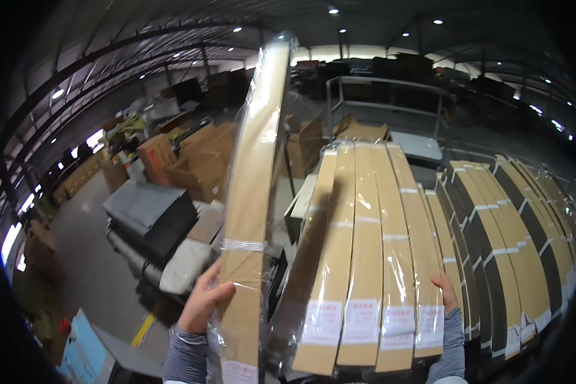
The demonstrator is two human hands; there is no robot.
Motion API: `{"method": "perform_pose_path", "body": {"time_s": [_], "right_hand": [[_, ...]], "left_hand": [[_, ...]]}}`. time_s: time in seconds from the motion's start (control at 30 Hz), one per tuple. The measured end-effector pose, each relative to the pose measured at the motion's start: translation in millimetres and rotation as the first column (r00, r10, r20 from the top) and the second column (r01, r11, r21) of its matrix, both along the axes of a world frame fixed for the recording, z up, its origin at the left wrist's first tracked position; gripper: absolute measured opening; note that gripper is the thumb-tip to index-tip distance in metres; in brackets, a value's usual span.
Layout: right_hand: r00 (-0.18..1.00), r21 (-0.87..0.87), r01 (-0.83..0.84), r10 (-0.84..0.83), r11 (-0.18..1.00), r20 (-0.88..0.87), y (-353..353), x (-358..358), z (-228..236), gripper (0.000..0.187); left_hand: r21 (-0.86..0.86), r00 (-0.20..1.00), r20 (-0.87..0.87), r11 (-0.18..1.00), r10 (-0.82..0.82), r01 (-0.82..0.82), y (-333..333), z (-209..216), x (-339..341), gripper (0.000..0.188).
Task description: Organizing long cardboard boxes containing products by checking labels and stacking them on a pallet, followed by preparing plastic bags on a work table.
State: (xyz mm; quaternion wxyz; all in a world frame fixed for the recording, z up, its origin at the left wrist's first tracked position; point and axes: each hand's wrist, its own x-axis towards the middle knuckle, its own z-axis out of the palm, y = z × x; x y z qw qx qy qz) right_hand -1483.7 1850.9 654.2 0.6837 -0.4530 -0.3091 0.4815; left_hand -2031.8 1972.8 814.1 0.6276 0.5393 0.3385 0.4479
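My left hand [203, 298] is closed around the left edge of a long tan board pack [246, 205]. The pack is wrapped in clear plastic, banded with white tape, and stands tilted upright, its top rising high in view. A white label shows at its lower end. My right hand [448, 293] rests against the right edge of a row of similar wrapped board packs [361, 256], fingers partly hidden and looking stretched out. These packs lie side by side, each with a white label with red print near its near end. A dark brown side face shows on the leftmost one.
More wrapped board packs [515, 256] with dark sides lie to the right. At left stand a dark grey box [150, 208] and open cardboard boxes [201, 160]. A metal rail frame [390, 83] rises behind the row. A light blue sheet [83, 349] is at lower left.
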Motion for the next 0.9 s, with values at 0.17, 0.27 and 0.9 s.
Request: {"method": "perform_pose_path", "body": {"time_s": [0.17, 0.27, 0.9], "right_hand": [[0.999, -0.096, 0.032, -0.031, 0.995, 0.011, -7.8, -6.0, 8.9, 0.066], [0.999, -0.113, 0.025, -0.027, 0.993, -0.020, -5.5, -12.5, 15.1, 0.067], [0.978, -0.001, 0.123, -0.121, 0.992, -0.172, -14.7, 31.0, 2.0, 0.053]], "left_hand": [[-0.118, 0.981, 0.018, 0.973, -0.195, 0.196, 78.1, -46.1, 50.1, 0.057], [-0.145, 0.970, 0.020, 0.959, -0.243, 0.243, 104.7, -98.6, 66.5, 0.055], [0.407, 0.868, -0.348, 0.891, 0.354, -0.200, 116.7, -155.1, 88.3, 0.035]]}}
